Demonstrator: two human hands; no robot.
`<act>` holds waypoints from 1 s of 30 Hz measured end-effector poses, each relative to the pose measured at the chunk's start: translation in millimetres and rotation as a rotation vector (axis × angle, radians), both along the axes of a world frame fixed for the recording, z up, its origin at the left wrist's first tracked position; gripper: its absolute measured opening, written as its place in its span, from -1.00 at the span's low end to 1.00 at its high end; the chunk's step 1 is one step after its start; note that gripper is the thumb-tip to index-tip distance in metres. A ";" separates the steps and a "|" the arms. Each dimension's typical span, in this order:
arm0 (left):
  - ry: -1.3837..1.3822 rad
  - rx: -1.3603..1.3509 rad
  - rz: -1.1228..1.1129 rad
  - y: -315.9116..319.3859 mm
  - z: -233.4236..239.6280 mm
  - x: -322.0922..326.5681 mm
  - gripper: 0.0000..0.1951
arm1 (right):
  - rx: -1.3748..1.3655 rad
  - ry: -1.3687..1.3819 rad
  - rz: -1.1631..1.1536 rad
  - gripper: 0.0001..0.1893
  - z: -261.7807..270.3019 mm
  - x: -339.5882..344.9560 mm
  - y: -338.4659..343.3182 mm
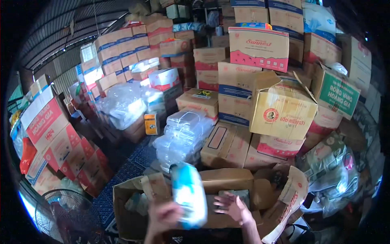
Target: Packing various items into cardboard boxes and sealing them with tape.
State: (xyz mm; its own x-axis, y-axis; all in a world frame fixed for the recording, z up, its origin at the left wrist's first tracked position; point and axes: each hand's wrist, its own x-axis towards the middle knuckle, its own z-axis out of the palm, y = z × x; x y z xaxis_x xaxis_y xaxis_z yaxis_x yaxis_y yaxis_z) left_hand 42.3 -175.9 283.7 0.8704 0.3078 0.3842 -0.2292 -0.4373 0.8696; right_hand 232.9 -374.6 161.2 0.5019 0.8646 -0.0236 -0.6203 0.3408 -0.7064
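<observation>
My left hand (167,212) is blurred at the left edge of a white and blue plastic-wrapped pack (189,195), which stands upright above an open cardboard box; whether the fingers grip it cannot be told for sure. To the right of the pack, my right hand (233,207) is held over the box with its fingers spread and nothing in them. Behind it a pale flat item (242,194) lies inside the box. The open cardboard box (227,176) has its flaps raised. At its left stands another open carton (131,218) with a pale plastic-wrapped item (137,203) inside.
Clear plastic packs (182,134) are piled ahead. Stacked cartons (227,143) rise behind, with an open yellowish carton (283,109) on top. A wire-caged fan (65,210) stands at lower left, near red and white cartons (70,149). Plastic-wrapped bundles (332,170) lie at right.
</observation>
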 end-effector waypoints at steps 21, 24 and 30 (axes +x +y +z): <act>0.451 -1.430 -0.251 -89.0 -129.0 55.6 -0.17 | -0.049 0.212 -0.348 -0.60 -80.3 -18.6 -12.7; 0.581 -1.395 -0.103 -84.9 -142.7 63.5 -0.33 | -0.389 -0.212 -0.345 -0.69 -47.3 -11.7 -7.0; 0.581 -1.282 -0.020 -53.6 -153.9 85.2 -0.48 | -0.807 -1.101 -0.611 -0.81 -72.4 0.8 -7.3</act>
State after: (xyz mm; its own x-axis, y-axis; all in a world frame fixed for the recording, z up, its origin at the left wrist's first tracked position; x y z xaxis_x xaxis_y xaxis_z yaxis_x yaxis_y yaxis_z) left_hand 127.6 -229.5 129.8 0.8141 0.1512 -0.5607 0.2988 0.7189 0.6277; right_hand 233.8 -381.8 88.8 0.8553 0.4589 0.2405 0.4247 -0.3550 -0.8328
